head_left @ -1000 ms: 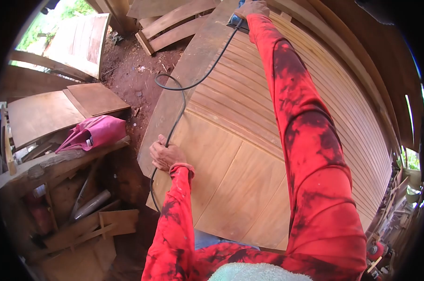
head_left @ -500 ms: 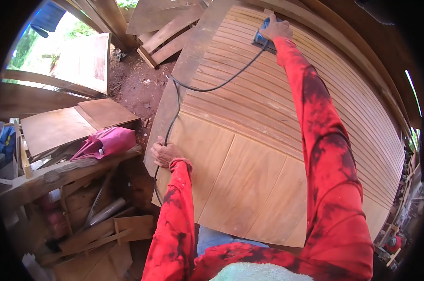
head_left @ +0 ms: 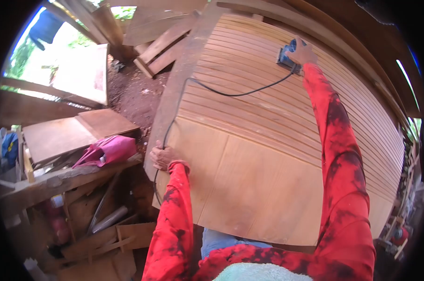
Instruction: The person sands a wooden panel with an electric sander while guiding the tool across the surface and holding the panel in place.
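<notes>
My right hand (head_left: 303, 51) is wrapped round a blue power sander (head_left: 287, 56), which rests on the grooved part of a large wooden panel (head_left: 249, 168). From the sander a black power cord (head_left: 230, 95) curves left across the slats and down to my left hand (head_left: 161, 157). That hand is closed round the cord at the left edge of the panel. The near part of the panel is smooth with a few board seams, while the far part carries many parallel grooves. The sander's underside is hidden against the wood.
Left of the panel, flat boards (head_left: 57, 133) and a pink cloth bag (head_left: 110, 150) lie on a rough timber beam (head_left: 67, 175). Scrap wood (head_left: 104, 239) fills the space below. Planks (head_left: 167, 47) lean beyond the dirt floor (head_left: 130, 96).
My right hand has slid the sander to the right and slightly nearer across the grooved slats, drawing the cord along. My left hand stays at the panel's left edge with the cord.
</notes>
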### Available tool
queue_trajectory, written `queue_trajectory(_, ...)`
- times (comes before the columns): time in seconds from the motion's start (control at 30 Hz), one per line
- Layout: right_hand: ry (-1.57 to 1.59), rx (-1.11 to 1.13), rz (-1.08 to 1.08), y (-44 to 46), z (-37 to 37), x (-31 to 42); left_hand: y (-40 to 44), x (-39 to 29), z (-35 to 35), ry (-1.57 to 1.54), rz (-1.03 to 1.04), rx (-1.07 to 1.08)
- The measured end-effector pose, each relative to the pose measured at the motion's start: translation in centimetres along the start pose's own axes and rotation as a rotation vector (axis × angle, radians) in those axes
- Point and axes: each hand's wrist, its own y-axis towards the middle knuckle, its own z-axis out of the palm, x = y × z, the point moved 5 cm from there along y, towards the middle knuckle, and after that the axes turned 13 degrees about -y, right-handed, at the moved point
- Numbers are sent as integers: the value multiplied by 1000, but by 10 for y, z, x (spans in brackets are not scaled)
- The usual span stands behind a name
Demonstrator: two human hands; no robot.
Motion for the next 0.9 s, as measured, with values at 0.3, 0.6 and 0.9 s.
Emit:
queue_trajectory(0.3, -35, 79, 83, -19, 1, -79, 2, 8, 6, 6, -27, 37)
queue_trajectory(0.6, -30, 88, 129, -17, 19, -160, 4, 14, 13, 77, -4, 32)
queue_trajectory(0.9, 4, 59, 68, -22, 4, -121, 2, 16, 13, 101, -41, -51)
